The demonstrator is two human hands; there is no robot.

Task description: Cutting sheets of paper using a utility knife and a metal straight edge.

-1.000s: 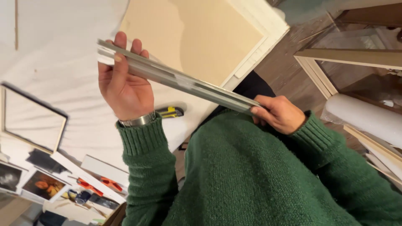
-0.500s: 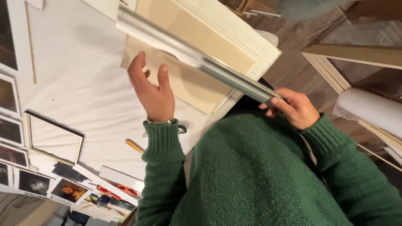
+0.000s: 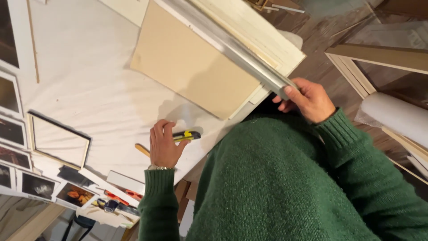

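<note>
No signs or screens show. The one thing that looks like packaging is a white roll [image 3: 397,117] wrapped in clear plastic film, lying at the right edge beside a pale wooden frame [image 3: 379,58]. No label can be made out on it or on anything else. The prints [image 3: 73,194] at lower left are photographs, not labels.

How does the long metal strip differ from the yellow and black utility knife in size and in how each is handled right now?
The metal strip is long, grey and raised above the table, gripped at one end by the right hand. The utility knife is short, yellow and black, lying on the white sheet under the left hand fingertips.
</note>
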